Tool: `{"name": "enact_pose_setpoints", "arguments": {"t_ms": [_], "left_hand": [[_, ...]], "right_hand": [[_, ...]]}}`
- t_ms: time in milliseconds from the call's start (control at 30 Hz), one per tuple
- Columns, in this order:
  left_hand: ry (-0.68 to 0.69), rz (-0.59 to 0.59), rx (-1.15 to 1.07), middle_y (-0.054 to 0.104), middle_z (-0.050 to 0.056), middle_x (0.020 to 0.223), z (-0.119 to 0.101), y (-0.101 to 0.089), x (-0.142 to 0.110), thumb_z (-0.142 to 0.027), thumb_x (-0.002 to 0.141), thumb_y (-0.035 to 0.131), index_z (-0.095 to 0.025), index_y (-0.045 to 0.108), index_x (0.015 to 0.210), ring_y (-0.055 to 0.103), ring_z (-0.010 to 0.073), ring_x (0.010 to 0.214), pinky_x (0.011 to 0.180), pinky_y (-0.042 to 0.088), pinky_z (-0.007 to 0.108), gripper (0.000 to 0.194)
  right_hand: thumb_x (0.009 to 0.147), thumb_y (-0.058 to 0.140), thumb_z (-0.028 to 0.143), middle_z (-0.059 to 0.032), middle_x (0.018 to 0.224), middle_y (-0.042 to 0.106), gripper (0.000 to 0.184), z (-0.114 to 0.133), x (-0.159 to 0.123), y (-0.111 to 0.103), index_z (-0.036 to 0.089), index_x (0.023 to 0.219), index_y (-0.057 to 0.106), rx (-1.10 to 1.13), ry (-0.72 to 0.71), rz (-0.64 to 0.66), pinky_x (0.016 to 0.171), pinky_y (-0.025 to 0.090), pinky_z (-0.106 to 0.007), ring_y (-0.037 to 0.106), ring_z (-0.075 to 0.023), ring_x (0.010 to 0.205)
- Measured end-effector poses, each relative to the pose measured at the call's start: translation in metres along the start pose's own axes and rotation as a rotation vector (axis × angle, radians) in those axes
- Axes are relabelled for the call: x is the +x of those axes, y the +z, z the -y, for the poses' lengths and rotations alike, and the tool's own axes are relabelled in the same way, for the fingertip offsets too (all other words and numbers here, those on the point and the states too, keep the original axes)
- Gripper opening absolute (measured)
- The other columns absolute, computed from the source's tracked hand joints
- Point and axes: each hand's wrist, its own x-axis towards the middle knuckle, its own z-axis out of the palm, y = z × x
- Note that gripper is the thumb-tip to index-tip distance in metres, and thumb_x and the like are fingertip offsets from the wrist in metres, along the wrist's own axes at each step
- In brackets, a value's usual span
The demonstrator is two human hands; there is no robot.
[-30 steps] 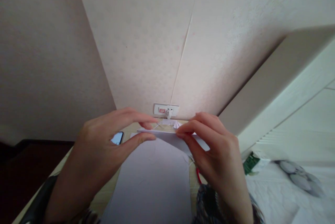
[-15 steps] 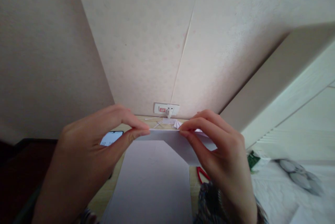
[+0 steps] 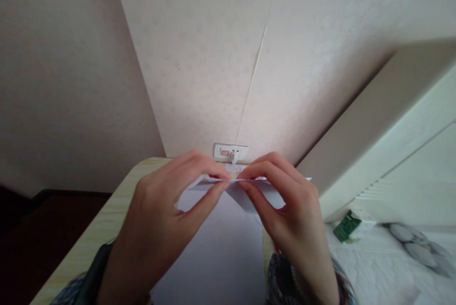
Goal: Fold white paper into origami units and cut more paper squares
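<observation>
A folded sheet of white paper is held up between both hands, its top edge nearly level. My left hand pinches that edge between thumb and index finger, close to the middle. Just beside it, my right hand pinches the same edge, and the two sets of fingertips almost touch. Below the raised sheet lies a stack of white paper on the light wooden table. My hands hide parts of the folded sheet and of the tabletop.
A wall socket with a white plug sits at the table's back edge. To the right, a green and white box and a grey rounded item rest on a white quilted surface. A bit of red shows by my right wrist.
My left hand has slid right along the paper's top edge, close to my right hand. The view has shifted slightly. The phone at left and most of the red item are now hidden.
</observation>
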Motion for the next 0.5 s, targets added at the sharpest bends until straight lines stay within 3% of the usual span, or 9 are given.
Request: {"name": "enact_pose_setpoints", "arguments": {"t_ms": [200,500], "left_hand": [[-0.021,-0.026,-0.089,0.067,-0.007,0.074,-0.0035,0.0106,0.0009,-0.013,0.089,0.063,-0.023,0.063,0.078,0.064,0.0083,0.071,0.069,0.049,0.017,0.015],[-0.006,-0.13,0.079,0.067,-0.008,0.073,-0.0084,0.0024,-0.0041,-0.015,0.091,0.058,-0.027,0.06,0.076,0.064,0.0127,0.069,0.07,0.052,0.025,0.019]], "right_hand": [[0.09,0.067,0.008,0.0031,0.086,0.065,0.013,0.0031,-0.0001,0.0025,0.02,0.087,0.065,0.048,-0.013,-0.056,0.071,0.048,-0.023,0.062,-0.0117,0.083],[0.09,0.065,0.009,0.0033,0.083,0.064,0.013,0.0033,-0.0031,-0.0059,0.021,0.084,0.064,-0.018,0.026,-0.062,0.073,0.047,-0.026,0.061,-0.0129,0.081]]}}
